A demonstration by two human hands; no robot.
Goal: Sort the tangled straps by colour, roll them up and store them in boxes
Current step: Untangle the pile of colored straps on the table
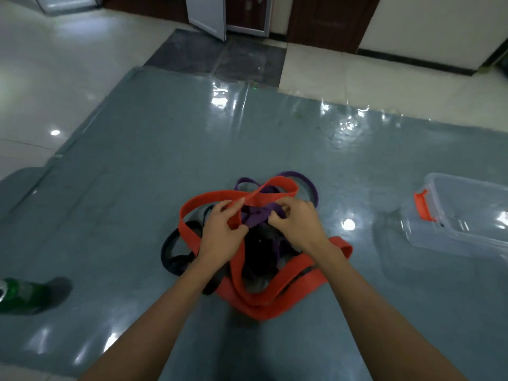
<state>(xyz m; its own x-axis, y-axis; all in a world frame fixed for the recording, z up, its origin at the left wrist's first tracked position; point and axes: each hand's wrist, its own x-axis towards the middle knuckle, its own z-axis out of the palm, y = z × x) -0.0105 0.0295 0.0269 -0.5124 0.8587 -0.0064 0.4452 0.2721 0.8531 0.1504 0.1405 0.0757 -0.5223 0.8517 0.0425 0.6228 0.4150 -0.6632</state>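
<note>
Covering much of the pale tiled floor [55, 78], a shiny grey-blue mat [165, 166] is lying flat and carrying everything else. A clear plastic box [450, 237] is sitting open near the mat's right edge, well apart from the straps, with an orange latch [422, 206] showing on its near end. A tangle of straps [255, 251] is resting in the middle of the mat, just in front of the person. A wide red strap [275, 295] is looping around and over the pile, a black strap [176, 259] is spilling out to the left, and a purple strap [258, 217] is arching at the far side and crossing the top. Both bare forearms are reaching in from below. The left hand [222, 232] is pinching the red strap between thumb and fingers [222, 207]. The right hand [298, 224] is curling its fingers [283, 202] around the purple strap, close beside the left. A green bottle [22, 295] is lying at the mat's left edge.
</note>
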